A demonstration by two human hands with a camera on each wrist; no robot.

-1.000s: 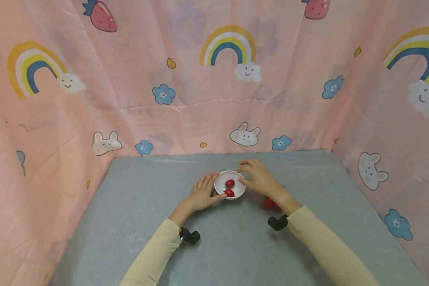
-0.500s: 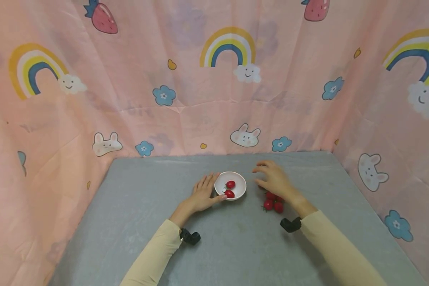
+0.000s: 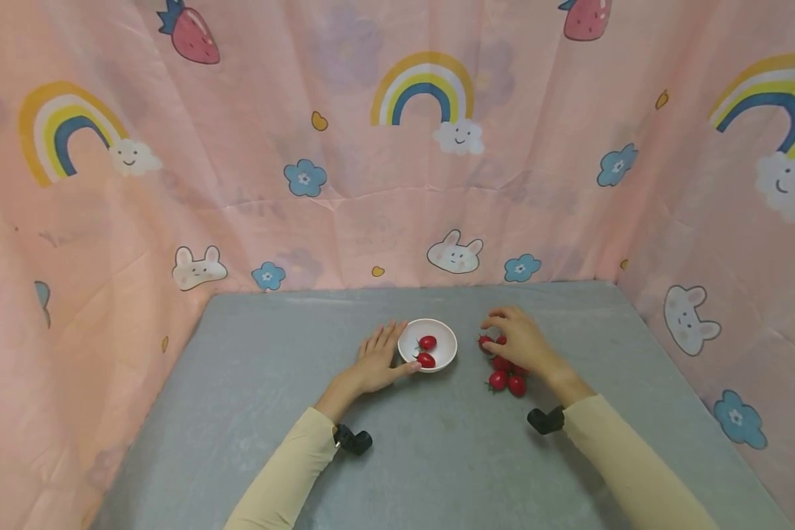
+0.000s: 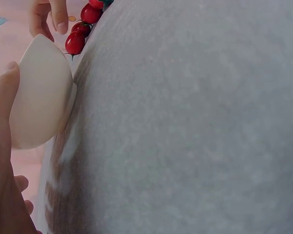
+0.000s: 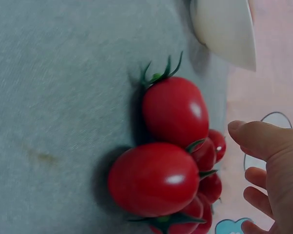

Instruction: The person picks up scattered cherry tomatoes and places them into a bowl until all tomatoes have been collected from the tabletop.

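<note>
A small white bowl (image 3: 445, 352) stands mid-table with two red cherry tomatoes (image 3: 426, 361) in it. My left hand (image 3: 374, 365) rests against the bowl's left side, fingers extended and thumb at the near rim; the left wrist view shows the thumb (image 4: 5, 90) beside the bowl's outer wall. To the right of the bowl lies a cluster of several cherry tomatoes (image 3: 497, 380) with green stems. Over its far end is my right hand (image 3: 525, 344), thumb and fingers bent and spread around the tomato (image 3: 484, 344) there. In the right wrist view nothing sits in its grasp.
Grey cloth covers the table (image 3: 424, 464). Behind and at both sides hangs a pink printed curtain (image 3: 344, 221). Black wrist mounts (image 3: 353, 439) sit below each hand, near the sleeves.
My right hand has moved from the bowl's right rim rightward to above the tomato cluster, uncovering more of it. My left hand and the bowl have stayed in place.
</note>
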